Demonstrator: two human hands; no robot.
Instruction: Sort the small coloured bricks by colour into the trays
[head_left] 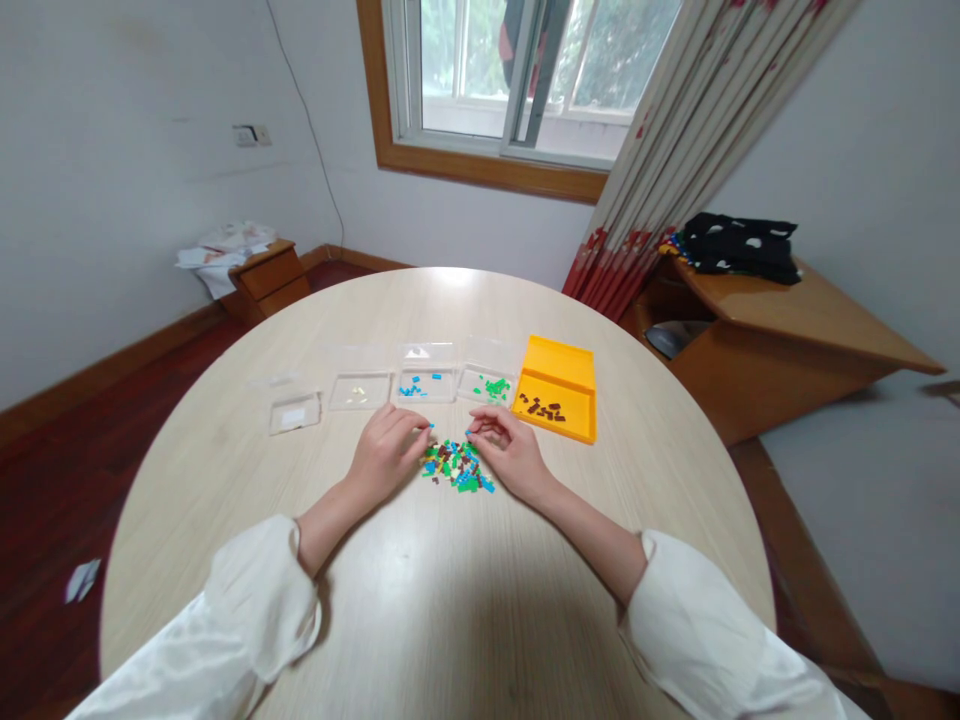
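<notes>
A mixed pile of small toy bricks (459, 465) in green, blue, brown and cream lies on the table between my hands. My left hand (386, 450), at the pile's left edge, pinches a tiny blue brick (431, 427) between thumb and fingertips. On the other side, my right hand (510, 450) has another small blue brick (469, 433) at its closed fingertips. Just beyond stand a clear box with blue bricks (426, 385), a clear box with green bricks (463, 383) and a yellow box with brown bricks (592, 415).
Further left are a clear box with a few cream pieces (335, 393) and a smaller clear box (319, 405) with a white patch inside. The round table (420, 620) ends in a curved edge near the window wall. A wooden cabinet (787, 340) stands beyond its right side.
</notes>
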